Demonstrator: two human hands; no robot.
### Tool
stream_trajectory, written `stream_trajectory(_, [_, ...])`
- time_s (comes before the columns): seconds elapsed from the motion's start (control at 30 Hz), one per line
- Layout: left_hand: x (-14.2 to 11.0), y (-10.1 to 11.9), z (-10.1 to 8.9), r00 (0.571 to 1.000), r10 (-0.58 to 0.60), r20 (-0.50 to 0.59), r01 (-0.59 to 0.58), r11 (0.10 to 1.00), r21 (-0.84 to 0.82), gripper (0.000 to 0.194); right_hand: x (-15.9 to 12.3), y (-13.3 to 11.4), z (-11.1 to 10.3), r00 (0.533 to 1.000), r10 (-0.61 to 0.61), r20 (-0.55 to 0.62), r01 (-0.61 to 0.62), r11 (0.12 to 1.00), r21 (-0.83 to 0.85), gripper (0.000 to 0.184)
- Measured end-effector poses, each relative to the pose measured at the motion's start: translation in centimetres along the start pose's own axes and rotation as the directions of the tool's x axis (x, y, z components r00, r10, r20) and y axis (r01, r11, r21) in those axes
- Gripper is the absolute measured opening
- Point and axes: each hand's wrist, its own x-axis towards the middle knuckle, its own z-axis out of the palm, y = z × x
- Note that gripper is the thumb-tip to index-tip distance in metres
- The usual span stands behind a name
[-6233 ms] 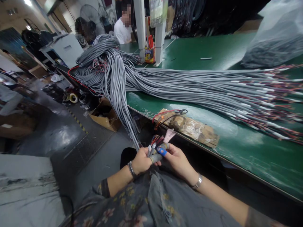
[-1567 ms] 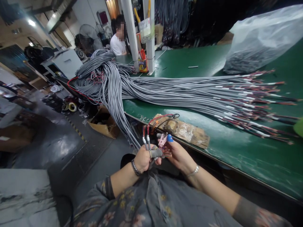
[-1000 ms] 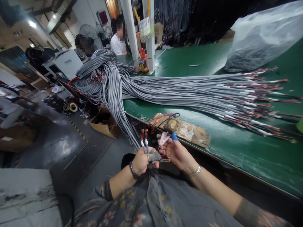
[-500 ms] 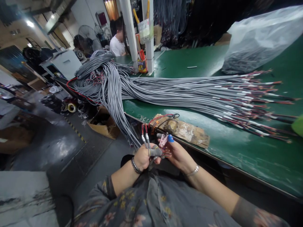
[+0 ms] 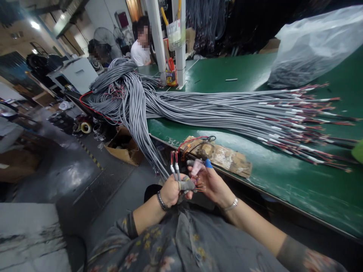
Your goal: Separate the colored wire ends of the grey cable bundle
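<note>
My left hand, its thumb in a grey finger cover, is closed around grey cables. Two cable ends stand up from the fist, with white bands and red and dark inner wires at their tops. Thin loose wires stick out to the right past the thumb. Close beside them is my right hand, with a blue cover on the thumb. Its fingers hold a small pale pink clip-like piece, blurred, whose exact kind I cannot make out. Fingers partly hide where the loose wires meet the right hand.
A long bundle of grey cables lies across the green table, its stripped ends at the right. A taped cardboard piece lies at the table edge. Behind are a clear plastic bag, posts and a person. An open box stands on the floor.
Since the oldest frame the two cable ends have come upright, and loose wires show between the hands. Over the last second the pink piece tilts back and forth; my left hand keeps its hold.
</note>
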Motion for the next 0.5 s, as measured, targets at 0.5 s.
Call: stream_trajectory(0.5, [0.0, 0.4, 1.0, 0.989, 0.085, -0.117, -0.093, 0.993, -0.066, 0.04, 0.2, 0.8, -0.6, 0.988, -0.153, 0.01, 0.153, 0.984, -0.092, 0.043])
